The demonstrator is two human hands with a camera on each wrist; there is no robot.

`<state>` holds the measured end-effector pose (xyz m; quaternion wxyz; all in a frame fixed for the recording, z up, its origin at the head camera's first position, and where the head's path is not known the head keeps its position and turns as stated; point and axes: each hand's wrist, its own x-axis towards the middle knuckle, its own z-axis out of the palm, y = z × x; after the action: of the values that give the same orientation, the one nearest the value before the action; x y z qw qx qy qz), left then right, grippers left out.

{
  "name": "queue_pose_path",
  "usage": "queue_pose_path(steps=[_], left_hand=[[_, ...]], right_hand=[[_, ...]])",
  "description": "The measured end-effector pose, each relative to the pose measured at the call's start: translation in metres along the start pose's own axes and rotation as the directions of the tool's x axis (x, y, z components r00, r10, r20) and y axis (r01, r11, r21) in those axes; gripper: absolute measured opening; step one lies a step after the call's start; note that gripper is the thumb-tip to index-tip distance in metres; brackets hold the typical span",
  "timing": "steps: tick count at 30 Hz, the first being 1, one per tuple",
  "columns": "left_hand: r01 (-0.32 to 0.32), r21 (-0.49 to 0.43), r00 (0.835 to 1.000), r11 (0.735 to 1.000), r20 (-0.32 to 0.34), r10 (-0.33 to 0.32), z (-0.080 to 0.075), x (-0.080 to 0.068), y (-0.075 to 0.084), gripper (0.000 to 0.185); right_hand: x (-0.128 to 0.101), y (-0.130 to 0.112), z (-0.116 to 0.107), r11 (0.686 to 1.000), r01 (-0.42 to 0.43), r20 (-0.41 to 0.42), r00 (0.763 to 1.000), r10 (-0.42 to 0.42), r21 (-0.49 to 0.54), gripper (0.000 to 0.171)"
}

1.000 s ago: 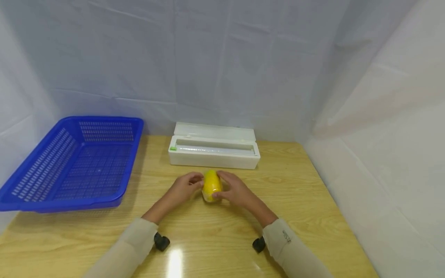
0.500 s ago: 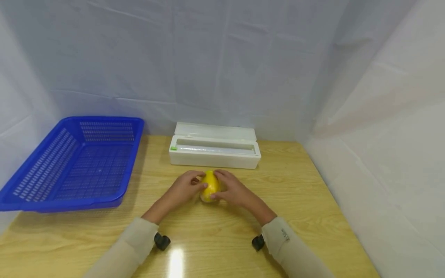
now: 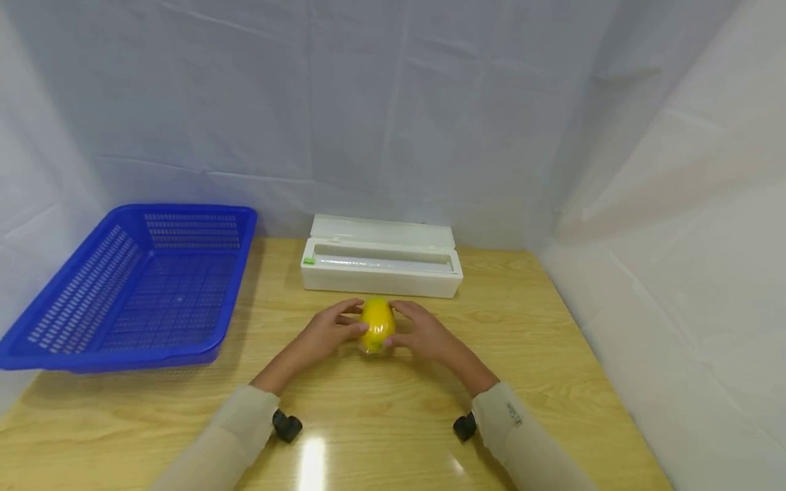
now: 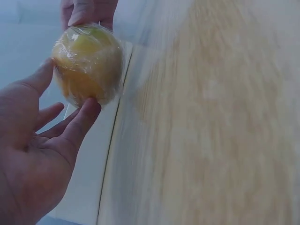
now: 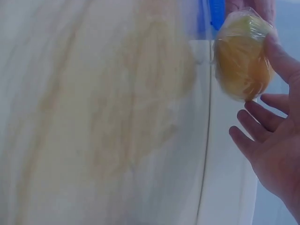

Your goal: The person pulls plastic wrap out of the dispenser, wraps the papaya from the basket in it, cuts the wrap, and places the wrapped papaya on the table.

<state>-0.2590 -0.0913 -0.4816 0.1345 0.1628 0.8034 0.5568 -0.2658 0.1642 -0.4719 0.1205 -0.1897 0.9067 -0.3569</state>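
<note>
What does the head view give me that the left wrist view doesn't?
Head only: the blue perforated plastic basket, the open white film dispenser box behind the hands, and both sleeves. Left wrist only: the clear film wrinkled over the yellow fruit, and the left hand touching it with thumb and a fingertip. Both show: that fruit between the left hand and the right hand, on the wooden table.

You had nothing readable before you. The small dark mark on your right sleeve [image 3: 513, 414], lower right of the head view, was too blurred to make out, and nothing else carried any lettering.
</note>
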Motion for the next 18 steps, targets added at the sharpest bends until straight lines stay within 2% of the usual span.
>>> queue_pose_path(steps=[7, 13, 18], left_hand=[[-0.022, 0.036, 0.997, 0.999, 0.076, 0.02, 0.0066, 0.0042, -0.0015, 0.07], [-0.033, 0.008, 0.996, 0.999, 0.08, 0.032, 0.0075, 0.0053, -0.004, 0.061], [-0.024, 0.006, 0.993, 1.0, 0.114, 0.023, 0.0078, 0.0058, -0.0049, 0.057]], right_hand=[[-0.0006, 0.0026, -0.0024, 0.996, 0.055, 0.016, 0.998, -0.054, -0.069, 0.083], [-0.0002, 0.0033, 0.0009, 0.995, 0.072, 0.019, 0.997, -0.071, -0.076, 0.084], [-0.0024, 0.0044, 0.0015, 0.994, 0.082, 0.016, 0.997, -0.081, -0.078, 0.084]])
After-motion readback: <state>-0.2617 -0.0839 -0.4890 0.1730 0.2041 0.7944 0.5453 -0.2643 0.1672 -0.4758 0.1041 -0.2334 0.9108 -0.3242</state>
